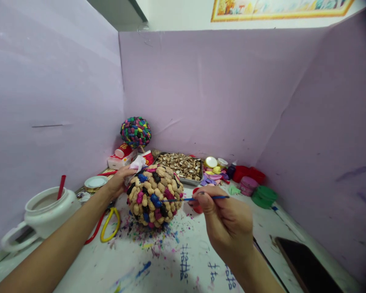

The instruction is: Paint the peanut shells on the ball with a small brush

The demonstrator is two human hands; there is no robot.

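Note:
A ball covered in peanuts in their shells (163,183) stands on the white tabletop. Some of its peanuts are painted blue, black or magenta; the others are bare. My left hand (121,182) grips the ball's far left side, its fingertips partly hidden, with crumpled white tissue (137,162) beside them. My right hand (228,215) pinches a thin blue paintbrush (187,199). The brush tip meets a blue-painted peanut on the ball's front. A small red object (197,208) shows behind my right fingers; I cannot tell whether they touch it.
A fully painted ball (136,132) stands at the back left. Behind the peanut ball lies a metal tray of shells (198,178). A white mug (53,211) is at left, a phone (305,264) at right. Pink (248,186) and green tubs (264,197) stand back right.

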